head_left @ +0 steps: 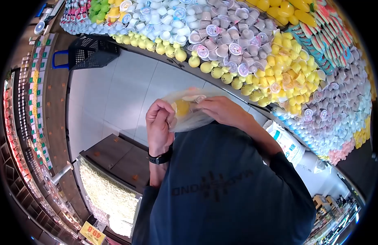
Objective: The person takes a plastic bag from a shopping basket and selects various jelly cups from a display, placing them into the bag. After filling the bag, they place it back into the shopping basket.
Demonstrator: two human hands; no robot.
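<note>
A clear plastic bag (193, 121) is stretched between my two hands, in front of my dark shirt. My left hand (159, 118), with a black watch on the wrist, is closed in a pinch on the bag's left side. Closed on its right side is my right hand (223, 109), fingers bent together. A small cup with a pale printed lid (200, 99) shows right at those right fingertips. Through the film I see a yellow jelly cup (182, 108) near the left fingers.
Beyond the bag runs a long display heaped with purple-grey jelly cups (225, 34) and yellow jelly cups (293, 77). A black basket with a blue handle (93, 53) stands at upper left. A dark cabinet (115, 157) sits to my left, a white sack (284, 141) to my right.
</note>
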